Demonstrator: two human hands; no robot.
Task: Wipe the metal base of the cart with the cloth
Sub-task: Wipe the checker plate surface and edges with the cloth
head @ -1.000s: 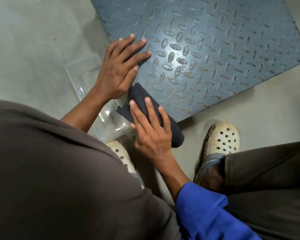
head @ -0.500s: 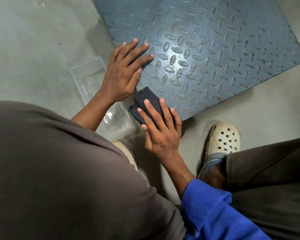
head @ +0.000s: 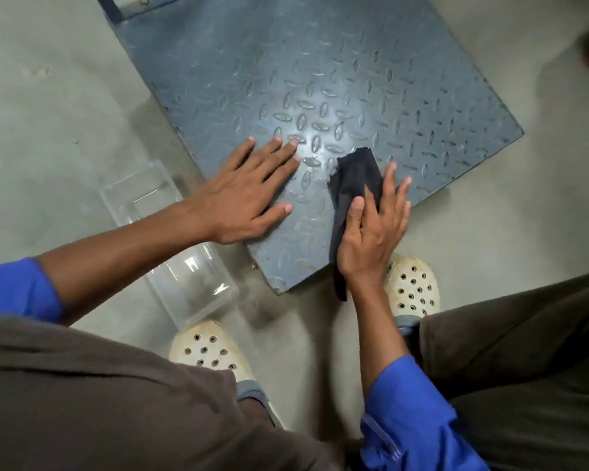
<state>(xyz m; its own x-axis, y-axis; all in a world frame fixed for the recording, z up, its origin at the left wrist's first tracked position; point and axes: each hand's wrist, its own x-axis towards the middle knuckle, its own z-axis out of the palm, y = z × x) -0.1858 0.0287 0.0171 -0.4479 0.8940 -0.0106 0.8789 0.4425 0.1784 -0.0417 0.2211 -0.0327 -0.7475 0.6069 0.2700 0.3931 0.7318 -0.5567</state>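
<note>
A clear plastic container (head: 184, 266) sits on the grey floor (head: 48, 130) at the left, just beside the near-left edge of the metal base (head: 320, 79). Next comes the left hand (head: 245, 202), laid flat on the patterned plate with its fingers (head: 272, 154) straight and spread apart, holding nothing. To its right, a gap of bare plate away, lies the dark cloth (head: 352, 185) – a folded strip on the base near its front edge, its far end poking out beyond the fingertips towards the middle of the plate, its near end drooping over the edge by the wrist. The right hand (head: 371, 232) presses down on it – the thumb rests on top of the cloth, and the straight, slightly spread fingers (head: 390, 178) lie along its right side, some of them reaching onto the metal. Below, one pale perforated shoe (head: 208, 351) stands near the container and the other (head: 412, 287) just under the right wrist
</note>
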